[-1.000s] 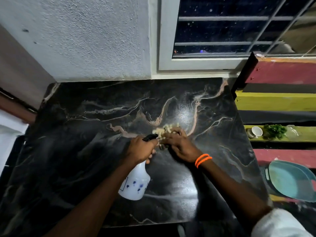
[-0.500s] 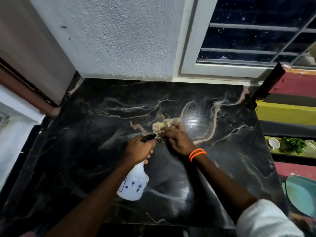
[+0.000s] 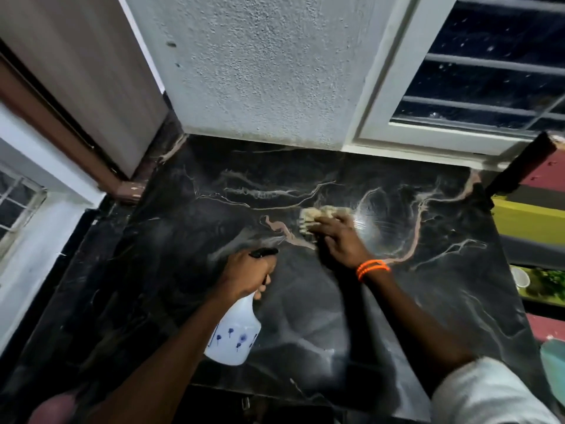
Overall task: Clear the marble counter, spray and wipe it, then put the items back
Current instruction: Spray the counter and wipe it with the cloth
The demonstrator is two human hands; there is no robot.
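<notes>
The black marble counter with pale veins fills the middle of the view. My left hand grips the neck of a white spray bottle with blue flower prints; its black nozzle points to the right. My right hand, with orange bands at the wrist, presses a beige cloth flat onto the marble near the counter's centre, just left of a bright wet glare. Most of the cloth lies under the fingers.
A rough white wall and a barred window back the counter. Coloured shelves stand at the right with a small white cup, green leaves and a teal tray. A brown door frame stands left.
My right hand has slid the cloth farther from me, away from the bottle's nozzle. The camera has turned left and tilted up. The left hand keeps its hold on the bottle.
</notes>
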